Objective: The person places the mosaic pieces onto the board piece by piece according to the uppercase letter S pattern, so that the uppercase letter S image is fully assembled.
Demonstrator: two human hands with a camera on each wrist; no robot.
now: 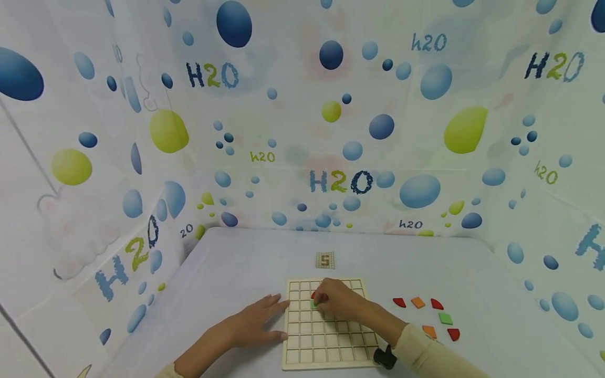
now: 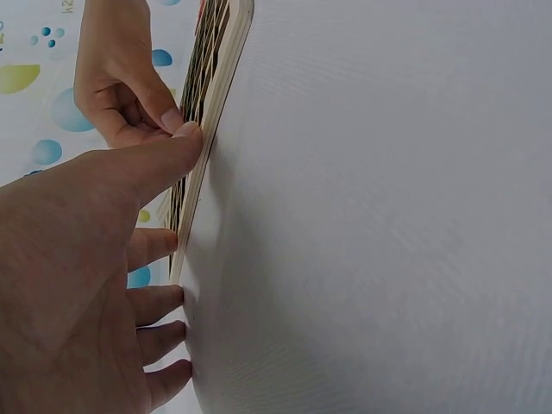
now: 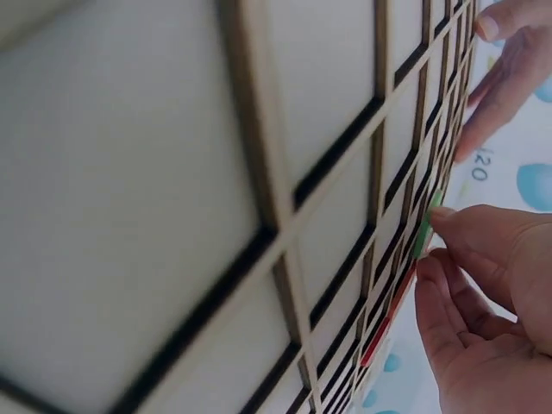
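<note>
A pale wooden grid board (image 1: 306, 357) lies on the white table. My left hand (image 1: 255, 321) is at its left edge, with fingers spread and thumb and fingertips touching the rim. Over the upper part of the grid, my right hand (image 1: 341, 300) pinches a green tile (image 3: 423, 231) between thumb and fingers, down at the cells. A red piece (image 3: 375, 338) sits in the grid nearby, with an orange-red one beside it. In the head view the right hand covers most of these pieces.
Right of the board lie loose tiles: red quarter-round pieces (image 1: 399, 302), orange squares (image 1: 418, 302) and a green one (image 1: 445, 318). Behind the board is a small pattern card (image 1: 325, 260). A black object (image 1: 385, 358) is at the right wrist. Printed curtains surround the table.
</note>
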